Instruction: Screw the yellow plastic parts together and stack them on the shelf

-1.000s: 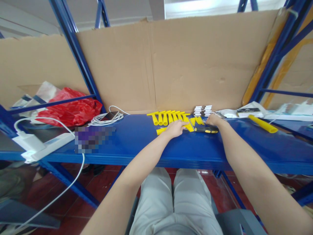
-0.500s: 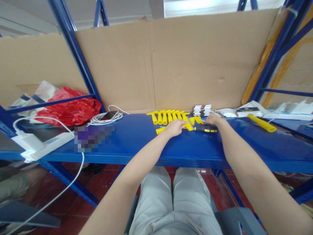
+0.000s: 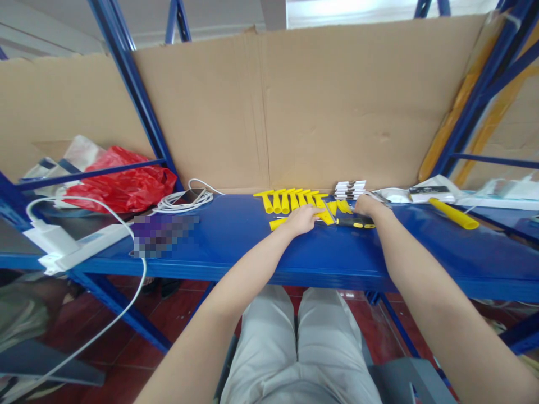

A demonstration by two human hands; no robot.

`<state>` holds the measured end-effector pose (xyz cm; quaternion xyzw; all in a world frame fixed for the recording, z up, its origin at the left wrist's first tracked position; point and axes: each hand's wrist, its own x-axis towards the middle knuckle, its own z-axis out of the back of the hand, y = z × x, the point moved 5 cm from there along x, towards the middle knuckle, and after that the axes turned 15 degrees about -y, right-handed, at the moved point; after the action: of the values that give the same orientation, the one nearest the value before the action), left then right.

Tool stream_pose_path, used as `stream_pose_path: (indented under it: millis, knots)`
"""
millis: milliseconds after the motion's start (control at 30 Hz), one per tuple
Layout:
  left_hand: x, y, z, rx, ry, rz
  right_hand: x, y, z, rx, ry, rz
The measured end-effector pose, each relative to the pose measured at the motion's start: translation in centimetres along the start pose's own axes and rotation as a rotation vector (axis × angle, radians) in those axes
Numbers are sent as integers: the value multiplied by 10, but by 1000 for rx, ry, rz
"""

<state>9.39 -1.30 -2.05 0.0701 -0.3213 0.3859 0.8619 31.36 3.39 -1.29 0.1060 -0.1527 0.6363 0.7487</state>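
My left hand [image 3: 304, 219] is closed round a yellow T-shaped plastic piece [image 3: 325, 215], which has a thin grey strip along its far end. My right hand [image 3: 370, 206] is bent with its fingers together beside small yellow parts [image 3: 344, 206]; what it grips is hidden. Just below it lies a screwdriver [image 3: 356, 223] with a black and yellow handle. Several more yellow T-shaped pieces [image 3: 285, 203] stand in a row behind my left hand. Another yellow piece [image 3: 277, 224] sticks out from under my left wrist.
White packets [image 3: 350, 189] are stacked against the cardboard panel [image 3: 337, 106]. On the right lies a yellow tube [image 3: 455, 214] near a white box. A coiled white cable [image 3: 184, 203], red plastic bag [image 3: 122, 178] and power strip [image 3: 92, 247] occupy the left of the blue shelf [image 3: 240, 247].
The view has shifted slightly. My two hands keep nearly the same places, the left one still on the yellow T-shaped piece.
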Motion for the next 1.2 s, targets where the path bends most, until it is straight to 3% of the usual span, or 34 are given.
stream_pose_path:
  millis: [533, 800, 967, 1067, 1200]
  knots:
    - [0, 2, -1, -27, -2, 10, 0, 3, -1, -25, -16, 41]
    - [1, 2, -1, -31, -6, 9, -3, 2, 18, 140, -117, -20]
    - [1, 0, 1, -15, -16, 3, 2, 26, 36, 503, -311, 21]
    - [0, -1, 3, -13, -20, 1, -2, 52, 41, 684, -316, 131]
    - [0, -3, 6, -7, -39, -5, -13, 76, 42, 734, -284, 203]
